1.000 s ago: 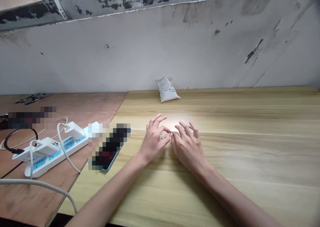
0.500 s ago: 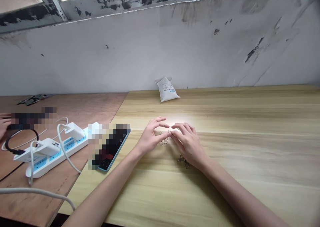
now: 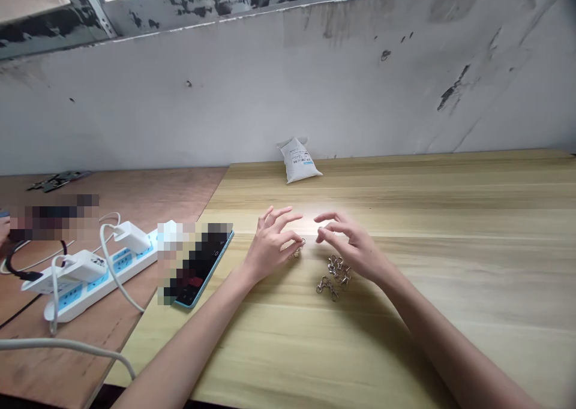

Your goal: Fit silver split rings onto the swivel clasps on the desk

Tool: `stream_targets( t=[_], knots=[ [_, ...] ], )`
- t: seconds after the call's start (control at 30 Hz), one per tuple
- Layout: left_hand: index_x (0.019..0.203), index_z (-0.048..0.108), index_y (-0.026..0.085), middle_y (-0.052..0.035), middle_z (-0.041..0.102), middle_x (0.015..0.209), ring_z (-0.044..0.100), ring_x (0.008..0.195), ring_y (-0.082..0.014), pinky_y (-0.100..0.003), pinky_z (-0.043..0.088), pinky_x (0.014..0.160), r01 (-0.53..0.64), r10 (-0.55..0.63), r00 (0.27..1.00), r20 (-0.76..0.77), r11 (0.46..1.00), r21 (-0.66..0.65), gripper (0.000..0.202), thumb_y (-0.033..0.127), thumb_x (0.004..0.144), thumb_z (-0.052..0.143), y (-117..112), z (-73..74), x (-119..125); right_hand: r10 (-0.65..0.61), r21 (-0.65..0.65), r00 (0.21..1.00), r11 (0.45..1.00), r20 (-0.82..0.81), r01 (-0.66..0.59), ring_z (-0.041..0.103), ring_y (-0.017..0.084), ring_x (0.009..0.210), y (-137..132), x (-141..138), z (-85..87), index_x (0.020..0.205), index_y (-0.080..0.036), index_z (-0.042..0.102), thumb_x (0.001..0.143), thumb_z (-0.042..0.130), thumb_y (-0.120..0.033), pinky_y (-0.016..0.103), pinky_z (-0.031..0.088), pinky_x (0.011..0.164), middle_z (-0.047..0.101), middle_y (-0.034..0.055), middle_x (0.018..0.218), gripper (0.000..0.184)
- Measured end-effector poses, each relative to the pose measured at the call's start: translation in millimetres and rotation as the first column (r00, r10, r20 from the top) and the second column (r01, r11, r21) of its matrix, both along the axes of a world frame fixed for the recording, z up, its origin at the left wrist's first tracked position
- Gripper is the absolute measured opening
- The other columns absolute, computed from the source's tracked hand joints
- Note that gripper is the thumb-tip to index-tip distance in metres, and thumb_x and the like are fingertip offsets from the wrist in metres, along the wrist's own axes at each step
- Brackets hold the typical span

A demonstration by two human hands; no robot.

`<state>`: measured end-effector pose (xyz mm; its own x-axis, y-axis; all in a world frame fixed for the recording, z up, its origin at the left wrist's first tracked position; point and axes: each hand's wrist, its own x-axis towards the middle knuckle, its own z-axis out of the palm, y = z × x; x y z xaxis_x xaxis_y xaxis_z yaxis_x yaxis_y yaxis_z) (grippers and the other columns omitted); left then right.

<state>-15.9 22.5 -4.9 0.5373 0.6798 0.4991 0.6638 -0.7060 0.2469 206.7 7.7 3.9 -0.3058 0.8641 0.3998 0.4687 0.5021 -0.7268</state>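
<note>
My left hand (image 3: 275, 241) pinches a small metal ring (image 3: 303, 241) between thumb and index finger, the other fingers spread. Under its fingertips more small rings (image 3: 296, 253) lie on the wooden table, partly hidden. Across a narrow gap, my right hand (image 3: 348, 244) has thumb and index finger brought together. Something tiny may be between those tips, too small to name. Just below the right hand lies a loose pile of silvery metal swivel clasps (image 3: 333, 276).
A phone (image 3: 204, 268) lies left of my left forearm. Farther left, a white power strip (image 3: 112, 271) holds chargers and cables on a brown table (image 3: 171, 199). A white labelled packet (image 3: 300, 162) sits against the wall. Another person's hand (image 3: 3, 228) shows at the left edge.
My hands have moved apart, the right one shifting right and uncovering more of the clasp pile. A ring now shows in my left fingertips.
</note>
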Motion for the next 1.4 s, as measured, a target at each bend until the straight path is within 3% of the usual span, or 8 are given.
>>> stream_targets(
  t=[0.13,0.3,0.5,0.7,0.97,1.2,1.3,1.4],
  knots=[
    [0.082,0.071,0.025,-0.0040,0.062,0.129,0.043,0.133,-0.0276,-0.053,0.025,0.113,-0.118,0.118,0.993,0.026,0.993,-0.009,0.010,0.029,0.088,0.063,0.5,3.7,-3.0,-0.084,0.066,0.986,0.995,0.142,0.075,0.061,0.023,0.091,12.0,20.9,-5.1,0.077,-0.023,0.070,0.093,0.053,-0.033,0.037,0.048,0.075,0.068,0.0068,0.093,0.026],
    [0.081,0.070,0.025,-0.0040,0.066,0.116,0.050,0.123,-0.0267,-0.048,0.032,0.105,-0.218,0.222,0.967,0.121,0.975,-0.051,0.011,0.033,0.087,0.065,8.3,4.5,-12.1,0.078,-0.002,0.933,0.997,0.350,-0.083,0.059,0.019,0.075,10.9,36.1,-2.1,0.076,-0.023,0.069,0.089,0.058,-0.029,0.034,0.046,0.071,0.066,0.0028,0.077,0.018],
    [0.080,0.072,0.024,-0.0043,0.066,0.109,0.053,0.111,-0.0254,-0.048,0.034,0.101,-0.321,0.356,0.916,0.187,0.927,-0.193,0.014,0.035,0.086,0.066,22.4,-8.8,-17.5,0.192,-0.093,0.893,0.981,0.407,-0.169,0.059,0.016,0.068,3.4,33.3,2.3,0.082,-0.026,0.072,0.082,0.063,-0.020,0.034,0.045,0.073,0.063,-0.0013,0.067,0.011],
    [0.125,0.062,0.029,-0.0075,0.055,0.130,0.044,0.127,-0.0249,-0.048,0.033,0.107,-0.165,0.198,0.977,0.078,0.937,-0.309,0.032,0.030,0.094,0.053,26.7,-19.3,-19.8,0.163,-0.076,0.873,0.987,0.460,-0.145,0.059,0.015,0.069,4.6,28.8,-8.3,0.082,-0.031,0.075,0.081,0.069,-0.019,0.034,0.043,0.075,0.066,-0.0020,0.073,0.013],
    [0.097,0.073,0.025,-0.0069,0.062,0.120,0.050,0.118,-0.0265,-0.048,0.035,0.102,-0.065,0.041,0.993,-0.114,0.975,-0.212,0.019,0.038,0.086,0.065,22.2,-5.6,-28.9,0.044,0.119,0.841,0.985,0.539,-0.127,0.058,0.015,0.070,4.8,15.0,-12.7,0.072,-0.022,0.071,0.085,0.060,-0.012,0.034,0.040,0.079,0.064,0.0001,0.069,0.020],
    [0.088,0.072,0.025,-0.0043,0.066,0.112,0.052,0.113,-0.0248,-0.045,0.035,0.100,-0.053,0.038,0.985,-0.167,0.995,-0.081,0.014,0.031,0.091,0.060,23.3,-13.5,-23.5,0.018,0.143,0.840,0.983,0.542,-0.114,0.058,0.016,0.075,4.1,6.6,-17.6,0.074,-0.019,0.066,0.086,0.056,-0.012,0.034,0.039,0.085,0.067,0.0020,0.075,0.016],
    [0.088,0.070,0.023,-0.0045,0.066,0.112,0.053,0.112,-0.0242,-0.044,0.036,0.100,-0.053,0.034,0.990,-0.137,0.989,-0.140,0.012,0.027,0.091,0.059,22.3,-13.4,-21.1,0.020,0.139,0.848,0.984,0.530,-0.110,0.057,0.015,0.074,4.5,6.7,-19.2,0.074,-0.018,0.063,0.085,0.057,-0.012,0.034,0.039,0.085,0.066,0.0014,0.076,0.014],
    [0.088,0.067,0.021,-0.0064,0.064,0.115,0.052,0.113,-0.0245,-0.044,0.039,0.100,-0.076,0.068,0.997,-0.037,0.956,-0.282,0.006,0.024,0.088,0.062,21.0,-13.3,-19.3,0.024,0.139,0.856,0.984,0.517,-0.112,0.056,0.015,0.072,4.6,7.1,-19.3,0.073,-0.018,0.062,0.085,0.057,-0.013,0.034,0.039,0.084,0.065,0.0010,0.075,0.015]
  ],
)
